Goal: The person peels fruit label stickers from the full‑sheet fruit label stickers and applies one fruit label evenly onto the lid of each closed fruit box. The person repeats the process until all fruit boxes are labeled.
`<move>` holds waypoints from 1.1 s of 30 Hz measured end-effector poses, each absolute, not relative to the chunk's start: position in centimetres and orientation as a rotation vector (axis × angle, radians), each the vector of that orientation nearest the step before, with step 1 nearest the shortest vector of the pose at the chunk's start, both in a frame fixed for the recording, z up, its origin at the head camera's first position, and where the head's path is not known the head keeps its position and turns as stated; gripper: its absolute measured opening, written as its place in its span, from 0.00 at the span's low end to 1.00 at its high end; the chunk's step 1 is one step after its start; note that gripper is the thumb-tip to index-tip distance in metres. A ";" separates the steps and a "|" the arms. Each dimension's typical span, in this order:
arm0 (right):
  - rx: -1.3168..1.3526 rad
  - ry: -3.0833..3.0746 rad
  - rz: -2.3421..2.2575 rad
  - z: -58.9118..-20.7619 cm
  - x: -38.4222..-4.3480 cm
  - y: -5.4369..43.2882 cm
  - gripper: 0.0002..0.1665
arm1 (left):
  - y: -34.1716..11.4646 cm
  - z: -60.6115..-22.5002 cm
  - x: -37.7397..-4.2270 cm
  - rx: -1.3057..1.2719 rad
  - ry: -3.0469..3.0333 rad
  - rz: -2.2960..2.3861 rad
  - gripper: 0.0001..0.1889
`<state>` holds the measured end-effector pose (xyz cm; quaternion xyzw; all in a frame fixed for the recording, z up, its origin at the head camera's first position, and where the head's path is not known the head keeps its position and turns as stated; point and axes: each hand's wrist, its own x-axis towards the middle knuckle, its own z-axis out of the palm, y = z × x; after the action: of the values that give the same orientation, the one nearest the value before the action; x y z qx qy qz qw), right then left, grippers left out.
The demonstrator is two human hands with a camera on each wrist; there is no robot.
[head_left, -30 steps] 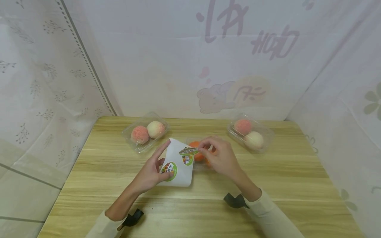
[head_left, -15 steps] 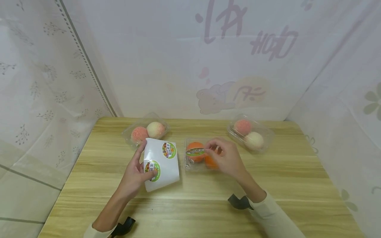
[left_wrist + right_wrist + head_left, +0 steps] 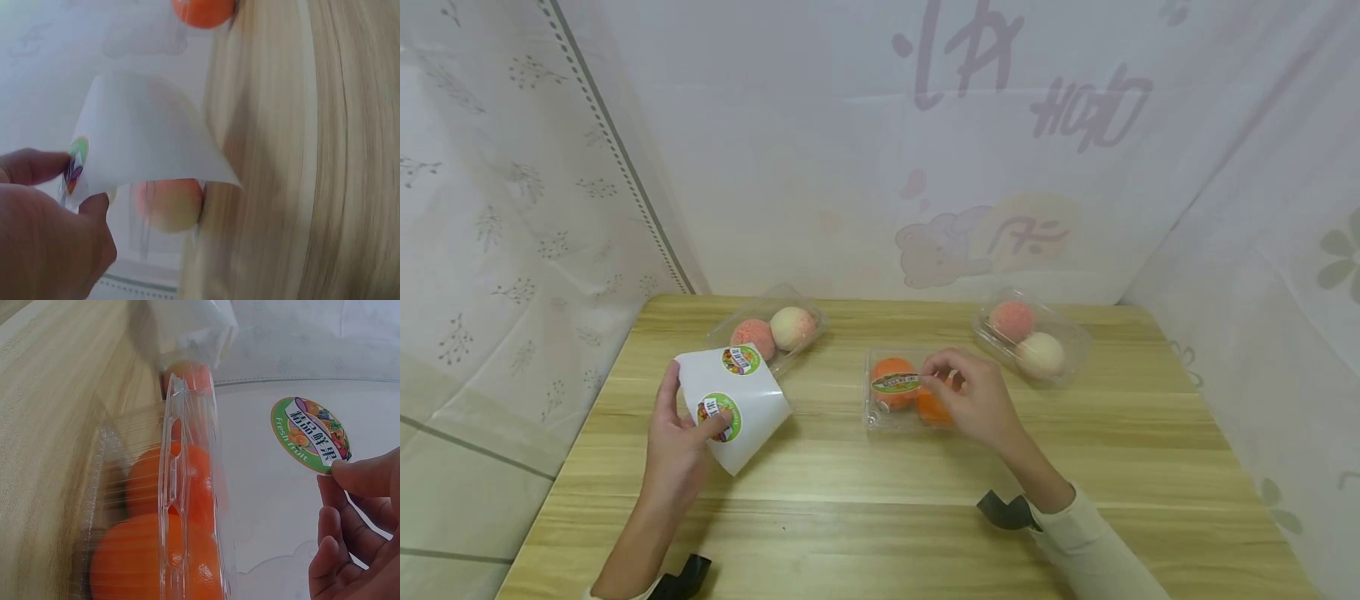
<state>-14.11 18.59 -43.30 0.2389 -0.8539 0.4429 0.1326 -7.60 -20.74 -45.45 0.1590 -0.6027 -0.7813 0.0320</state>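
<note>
My left hand (image 3: 676, 450) grips a white sticker sheet (image 3: 756, 412) by its left side, thumb on top over one of its round green labels. In the left wrist view the sheet bends away from the fingers, its plain back showing. My right hand (image 3: 976, 402) pinches a single oval "Fresh fruit" sticker (image 3: 303, 434) by its edge, between thumb and forefinger. That sticker is held above a clear plastic clamshell box (image 3: 874, 417) in the middle of the table. Inside the box lie two oranges (image 3: 150, 565), partly hidden by the sticker and right hand in the head view.
At the back left stands another clear box (image 3: 816, 312) with two pink and cream peaches (image 3: 792, 327), its front partly covered by the sheet. A similar box (image 3: 1071, 337) with two peaches (image 3: 1041, 356) stands back right. Patterned curtains (image 3: 812, 167) enclose the wooden table (image 3: 865, 533).
The sticker has come away from the sheet in my right hand. My left hand has carried the sheet leftward, away from the orange box; the right hand has shifted slightly right, staying over the box.
</note>
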 end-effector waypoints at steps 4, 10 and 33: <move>0.689 -2.474 1.285 -43.3 -14.3 18.7 0.11 | -22.0 -45.7 -8.0 0.662 -1.692 -2.391 0.60; 0.692 -2.478 1.295 -43.2 -14.4 18.8 0.10 | -24.3 -47.0 -9.0 0.845 -1.527 -2.319 0.59; 0.708 -2.484 1.314 -43.2 -15.1 19.5 0.09 | -29.2 -50.4 -10.3 0.762 -2.560 -1.349 0.58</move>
<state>-15.13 19.51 -43.18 0.2424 -0.8509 0.4499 0.1215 -10.26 -29.15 -50.38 0.2539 -0.8531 -0.4495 0.0749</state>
